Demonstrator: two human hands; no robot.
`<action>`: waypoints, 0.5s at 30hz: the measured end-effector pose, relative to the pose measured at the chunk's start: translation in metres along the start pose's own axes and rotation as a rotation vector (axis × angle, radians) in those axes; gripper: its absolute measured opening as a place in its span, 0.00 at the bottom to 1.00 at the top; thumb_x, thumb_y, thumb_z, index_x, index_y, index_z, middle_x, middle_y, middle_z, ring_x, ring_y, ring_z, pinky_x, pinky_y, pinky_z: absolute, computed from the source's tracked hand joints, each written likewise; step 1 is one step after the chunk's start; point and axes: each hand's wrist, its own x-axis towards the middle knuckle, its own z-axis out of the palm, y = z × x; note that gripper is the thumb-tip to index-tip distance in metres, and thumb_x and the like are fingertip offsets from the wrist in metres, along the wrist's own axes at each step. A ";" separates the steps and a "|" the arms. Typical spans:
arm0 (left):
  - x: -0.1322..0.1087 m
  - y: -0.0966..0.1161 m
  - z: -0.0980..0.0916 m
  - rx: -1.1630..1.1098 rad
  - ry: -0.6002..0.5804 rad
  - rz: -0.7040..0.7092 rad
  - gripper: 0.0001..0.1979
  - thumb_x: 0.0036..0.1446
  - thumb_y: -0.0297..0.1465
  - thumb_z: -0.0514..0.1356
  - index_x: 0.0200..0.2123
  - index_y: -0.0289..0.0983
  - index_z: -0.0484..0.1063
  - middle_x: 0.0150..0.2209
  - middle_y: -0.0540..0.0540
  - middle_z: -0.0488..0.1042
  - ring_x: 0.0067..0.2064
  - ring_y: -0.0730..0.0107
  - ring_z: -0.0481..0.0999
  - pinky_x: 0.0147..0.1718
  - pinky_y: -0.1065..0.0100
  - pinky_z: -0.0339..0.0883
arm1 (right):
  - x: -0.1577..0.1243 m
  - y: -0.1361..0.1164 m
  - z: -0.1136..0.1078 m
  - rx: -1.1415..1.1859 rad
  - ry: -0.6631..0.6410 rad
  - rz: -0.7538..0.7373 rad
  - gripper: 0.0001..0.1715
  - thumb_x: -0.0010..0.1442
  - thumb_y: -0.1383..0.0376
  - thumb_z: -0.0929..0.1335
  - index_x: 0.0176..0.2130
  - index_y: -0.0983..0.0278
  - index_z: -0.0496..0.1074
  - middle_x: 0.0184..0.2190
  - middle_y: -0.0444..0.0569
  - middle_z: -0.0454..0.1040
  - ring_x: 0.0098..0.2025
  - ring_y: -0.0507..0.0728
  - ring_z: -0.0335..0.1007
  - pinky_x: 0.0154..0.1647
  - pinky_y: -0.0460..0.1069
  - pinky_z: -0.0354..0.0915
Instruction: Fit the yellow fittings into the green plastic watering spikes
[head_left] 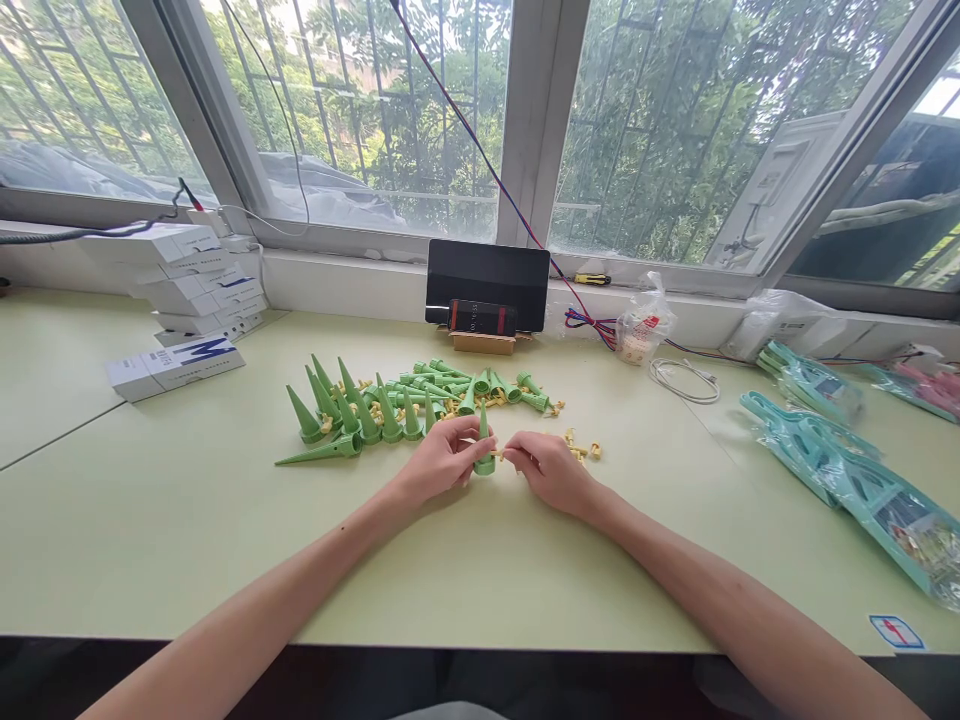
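My left hand (450,455) is closed around a green plastic spike (484,464), which stands point up with its wide collar at the bottom. From the right, my right hand (551,468) pinches a small yellow plastic valve (500,456) against the side of that spike; whether it sits in a hole I cannot tell. Several green spikes (390,425) stand upright left of my hands, and one spike (321,450) lies on its side. Behind them is a heap of loose green spikes (442,380) mixed with yellow pieces. More yellow valves (595,451) lie just beyond my right hand.
A phone (482,318) leans on a cardboard stand before a black screen (487,265). White boxes (199,280) are stacked at the left. At the right lie bagged teal plastic items (840,460), a white cable (684,382) and a cup in a plastic bag (643,325).
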 end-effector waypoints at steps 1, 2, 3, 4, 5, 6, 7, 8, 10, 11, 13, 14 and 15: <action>0.000 0.000 0.000 0.000 0.005 -0.001 0.17 0.57 0.44 0.61 0.30 0.35 0.68 0.23 0.52 0.65 0.16 0.84 0.59 0.14 0.78 0.53 | 0.000 0.000 0.000 0.002 0.007 -0.006 0.14 0.69 0.63 0.61 0.32 0.63 0.68 0.26 0.44 0.70 0.27 0.51 0.62 0.30 0.46 0.58; 0.000 0.001 0.000 0.000 0.008 -0.003 0.17 0.57 0.45 0.61 0.30 0.35 0.68 0.23 0.52 0.65 0.16 0.84 0.59 0.14 0.78 0.53 | 0.001 -0.001 0.000 0.004 0.015 -0.012 0.14 0.69 0.63 0.61 0.33 0.63 0.69 0.27 0.45 0.71 0.27 0.51 0.63 0.31 0.46 0.59; 0.001 0.001 0.000 0.000 0.009 -0.006 0.17 0.57 0.45 0.61 0.30 0.35 0.68 0.23 0.52 0.65 0.16 0.84 0.59 0.13 0.78 0.53 | 0.001 -0.001 -0.001 0.006 0.022 -0.017 0.13 0.69 0.63 0.61 0.34 0.63 0.69 0.28 0.45 0.72 0.28 0.51 0.63 0.31 0.46 0.59; 0.001 0.001 0.000 -0.001 0.010 -0.007 0.17 0.57 0.45 0.61 0.31 0.35 0.68 0.24 0.52 0.66 0.16 0.84 0.59 0.13 0.79 0.53 | 0.001 -0.002 -0.001 0.008 0.029 -0.020 0.12 0.69 0.63 0.61 0.35 0.63 0.70 0.29 0.46 0.72 0.28 0.51 0.64 0.32 0.46 0.60; 0.001 0.001 0.000 -0.002 0.012 -0.007 0.17 0.57 0.45 0.61 0.31 0.35 0.68 0.24 0.52 0.66 0.16 0.84 0.59 0.13 0.79 0.53 | 0.001 -0.002 -0.002 0.008 0.034 -0.021 0.12 0.69 0.62 0.61 0.36 0.63 0.70 0.29 0.46 0.72 0.29 0.52 0.64 0.32 0.46 0.60; 0.002 0.001 0.000 -0.002 0.013 -0.007 0.17 0.57 0.44 0.61 0.31 0.35 0.68 0.24 0.52 0.66 0.16 0.84 0.59 0.13 0.79 0.53 | 0.001 -0.002 -0.002 0.009 0.034 -0.019 0.11 0.69 0.62 0.62 0.37 0.63 0.71 0.30 0.46 0.73 0.29 0.52 0.64 0.32 0.47 0.61; 0.002 0.000 0.000 -0.002 0.015 -0.006 0.17 0.57 0.44 0.61 0.31 0.35 0.68 0.24 0.52 0.66 0.16 0.84 0.59 0.13 0.79 0.53 | 0.001 -0.002 -0.002 0.010 0.030 -0.016 0.11 0.68 0.61 0.63 0.38 0.63 0.71 0.30 0.47 0.73 0.28 0.52 0.65 0.31 0.47 0.61; 0.002 -0.001 0.000 0.000 0.018 -0.005 0.17 0.57 0.44 0.61 0.31 0.35 0.68 0.24 0.53 0.66 0.16 0.84 0.59 0.13 0.79 0.53 | 0.001 -0.002 -0.002 0.013 0.026 -0.012 0.10 0.68 0.60 0.63 0.39 0.63 0.71 0.31 0.47 0.73 0.28 0.51 0.64 0.31 0.47 0.61; 0.002 -0.001 0.000 0.005 0.019 -0.005 0.16 0.58 0.43 0.61 0.31 0.35 0.68 0.24 0.53 0.66 0.16 0.85 0.59 0.13 0.79 0.53 | 0.001 -0.002 -0.002 0.018 0.020 -0.008 0.09 0.66 0.59 0.65 0.40 0.63 0.71 0.31 0.47 0.73 0.27 0.51 0.64 0.30 0.47 0.61; 0.002 -0.001 0.000 0.006 0.017 -0.005 0.16 0.58 0.43 0.61 0.32 0.35 0.68 0.25 0.53 0.67 0.16 0.85 0.59 0.13 0.78 0.54 | 0.001 -0.002 -0.002 0.018 0.019 -0.008 0.09 0.66 0.60 0.66 0.40 0.63 0.71 0.31 0.47 0.73 0.27 0.51 0.64 0.30 0.46 0.61; 0.001 -0.001 0.000 0.003 0.008 -0.008 0.15 0.59 0.43 0.61 0.33 0.35 0.69 0.26 0.52 0.68 0.16 0.85 0.60 0.14 0.78 0.54 | 0.000 -0.001 -0.002 0.013 0.019 -0.011 0.09 0.66 0.60 0.66 0.39 0.63 0.71 0.30 0.46 0.72 0.27 0.51 0.64 0.30 0.46 0.61; 0.001 -0.001 0.000 0.002 0.003 -0.012 0.15 0.59 0.42 0.60 0.34 0.35 0.69 0.27 0.52 0.68 0.16 0.85 0.60 0.14 0.78 0.54 | 0.000 -0.001 -0.002 0.011 0.019 -0.013 0.08 0.66 0.61 0.66 0.39 0.63 0.71 0.30 0.46 0.72 0.28 0.51 0.64 0.30 0.46 0.61; 0.001 -0.001 0.000 0.001 -0.003 -0.017 0.14 0.59 0.42 0.60 0.34 0.35 0.70 0.28 0.51 0.69 0.17 0.85 0.60 0.14 0.78 0.54 | 0.000 -0.001 -0.002 0.010 0.019 -0.014 0.08 0.66 0.61 0.66 0.39 0.63 0.72 0.29 0.46 0.72 0.28 0.51 0.64 0.30 0.47 0.61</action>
